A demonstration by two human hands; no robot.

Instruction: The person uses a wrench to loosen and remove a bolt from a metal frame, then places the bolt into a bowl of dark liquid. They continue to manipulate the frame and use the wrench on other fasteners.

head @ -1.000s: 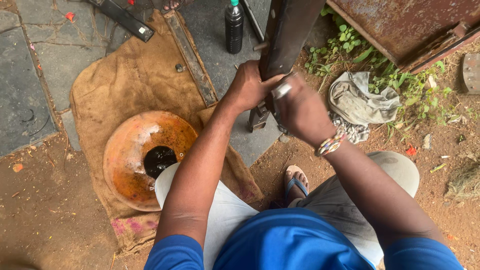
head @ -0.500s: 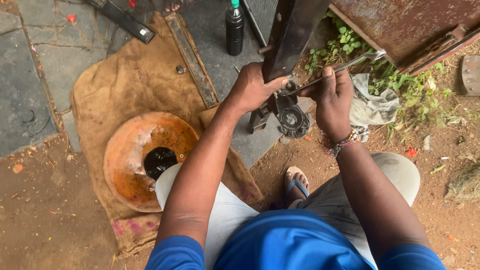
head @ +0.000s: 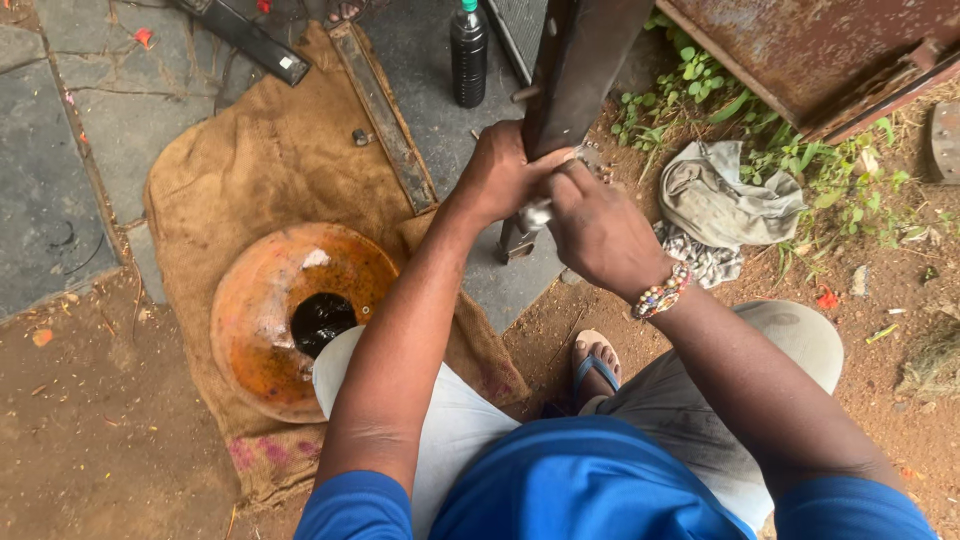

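Two hands meet at a dark upright metal beam (head: 585,70) rising from the stone floor. The left hand (head: 500,175) is wrapped around the beam's near edge, fingers closed on it. The right hand (head: 597,228) is curled about a small silvery tool (head: 535,213), its end just showing between both hands. A dark plastic bottle (head: 468,55) with a green cap and no visible label stands behind. A rusty orange bowl (head: 285,310) holding black liquid sits on burlap sacking (head: 260,165); crumpled grey rags (head: 725,200) lie beside weeds.

Stone paving (head: 60,190) meets bare dirt (head: 100,440). A burlap sack (head: 250,170) lies across both. A dark bottle (head: 468,55) stands on the paving.
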